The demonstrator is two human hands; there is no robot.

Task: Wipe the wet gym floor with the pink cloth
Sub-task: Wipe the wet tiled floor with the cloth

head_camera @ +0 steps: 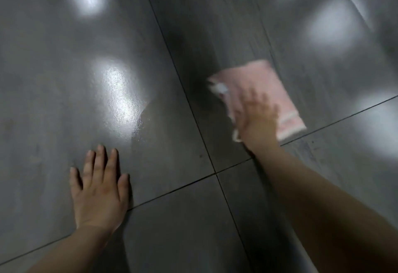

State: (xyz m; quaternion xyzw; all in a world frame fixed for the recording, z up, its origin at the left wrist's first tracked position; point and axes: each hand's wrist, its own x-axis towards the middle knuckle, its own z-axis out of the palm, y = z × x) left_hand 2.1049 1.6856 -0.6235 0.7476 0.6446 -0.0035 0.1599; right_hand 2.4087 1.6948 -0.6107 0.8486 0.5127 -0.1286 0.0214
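While the left hand braced open on the floor, the open right hand pressed the pink cloth flat

Glossy grey tiled floor, dark grout lines; pink cloth flat on it.

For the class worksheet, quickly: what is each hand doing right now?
Left hand: open, flat on the floor.
Right hand: open, pressing on the pink cloth, though blurred.
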